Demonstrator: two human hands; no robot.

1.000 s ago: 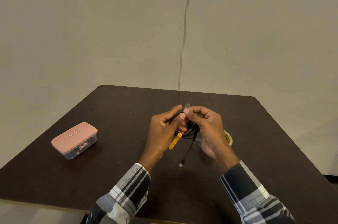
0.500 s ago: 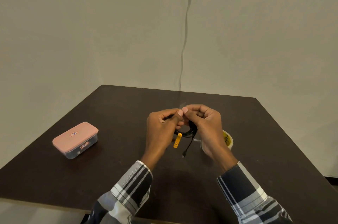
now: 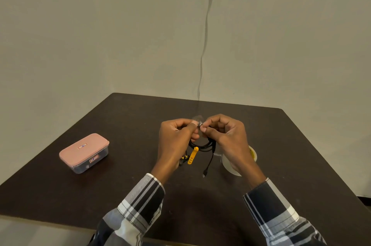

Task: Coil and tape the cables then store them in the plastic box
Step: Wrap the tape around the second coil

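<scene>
Holding a bundle of black cable [image 3: 202, 145] up above the dark bench [image 3: 128, 117], the person has both hands close together over the middle of it. The left hand [image 3: 176, 137] has its fingers curled, and its thumb and first finger pinch the top of the coil. The right hand [image 3: 226, 135] is curled too and pinches the same spot, so the fingertips of the two hands almost touch. A small bit of clear tape [image 3: 198, 119] sticks up just above the fingertips. Loops of cable hang down under the hands. A yellow cable tie [image 3: 192, 155] dangles from the loops, and one loose end with a plug [image 3: 204, 173] hangs lowest. A roll of tape [image 3: 251, 155] lies on the bench, partly hidden behind the right wrist. The plastic box [image 3: 84, 152] with its pink lid on sits well apart to the left.
</scene>
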